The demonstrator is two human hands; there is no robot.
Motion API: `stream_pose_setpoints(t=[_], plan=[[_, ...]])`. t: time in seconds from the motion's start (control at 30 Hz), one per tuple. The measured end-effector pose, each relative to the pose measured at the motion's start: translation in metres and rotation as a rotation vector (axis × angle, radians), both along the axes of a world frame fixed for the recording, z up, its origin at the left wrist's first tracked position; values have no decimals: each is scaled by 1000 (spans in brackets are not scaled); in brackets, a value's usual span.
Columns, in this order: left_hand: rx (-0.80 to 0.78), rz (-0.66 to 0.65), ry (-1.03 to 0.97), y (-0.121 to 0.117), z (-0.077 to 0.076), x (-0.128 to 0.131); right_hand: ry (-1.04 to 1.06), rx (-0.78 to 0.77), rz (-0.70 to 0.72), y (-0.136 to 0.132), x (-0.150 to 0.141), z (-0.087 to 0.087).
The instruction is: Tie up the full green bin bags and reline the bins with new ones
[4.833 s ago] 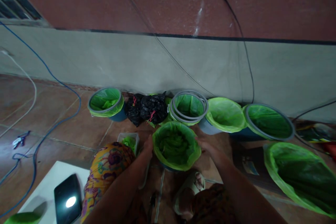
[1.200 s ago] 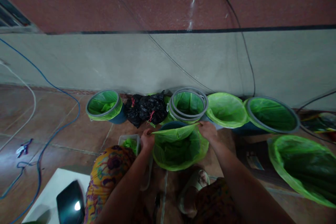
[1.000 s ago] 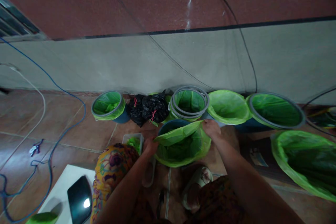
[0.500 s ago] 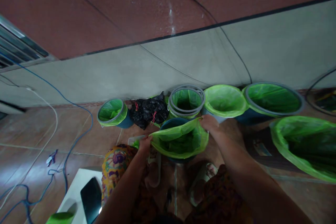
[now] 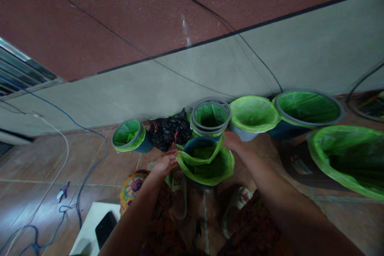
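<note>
A green plastic bin liner (image 5: 210, 172) hangs over the front of a blue bin (image 5: 201, 141) between my feet. At the back, the liner's edge sags inside the bin, and the blue rim shows there. My left hand (image 5: 165, 163) is at the liner's left corner, fingers against its edge and closed on it. On the far right side, my right hand (image 5: 233, 141) grips the liner's upper edge; its fingertips are partly hidden.
Several lined bins stand along the wall, including a white bin (image 5: 248, 134) and a small blue bin (image 5: 146, 142). Black tied bags (image 5: 171, 130) lie between bins. A large lined bin (image 5: 318, 144) is at right. A phone (image 5: 105, 226) rests on a white surface; blue cable (image 5: 85, 168) crosses the floor.
The liner's back edge has dropped from stretched taut to sagging into the bin, uncovering more blue rim. My hands have moved slightly closer together, and the view has shifted a little.
</note>
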State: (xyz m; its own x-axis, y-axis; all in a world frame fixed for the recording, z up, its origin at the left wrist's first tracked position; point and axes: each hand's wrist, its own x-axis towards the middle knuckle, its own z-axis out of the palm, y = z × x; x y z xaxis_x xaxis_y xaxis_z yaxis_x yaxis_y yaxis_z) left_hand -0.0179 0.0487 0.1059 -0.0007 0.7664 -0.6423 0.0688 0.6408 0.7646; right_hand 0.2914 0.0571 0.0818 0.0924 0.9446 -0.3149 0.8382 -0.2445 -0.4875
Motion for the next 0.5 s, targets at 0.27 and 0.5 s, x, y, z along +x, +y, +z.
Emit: stream_pose_setpoints(t=[0.27, 0.5], plan=[[329, -261, 379, 13, -4, 12, 148, 3, 4, 10, -11, 16], [690, -472, 814, 11, 38, 37, 568, 193, -83, 10, -28, 31]])
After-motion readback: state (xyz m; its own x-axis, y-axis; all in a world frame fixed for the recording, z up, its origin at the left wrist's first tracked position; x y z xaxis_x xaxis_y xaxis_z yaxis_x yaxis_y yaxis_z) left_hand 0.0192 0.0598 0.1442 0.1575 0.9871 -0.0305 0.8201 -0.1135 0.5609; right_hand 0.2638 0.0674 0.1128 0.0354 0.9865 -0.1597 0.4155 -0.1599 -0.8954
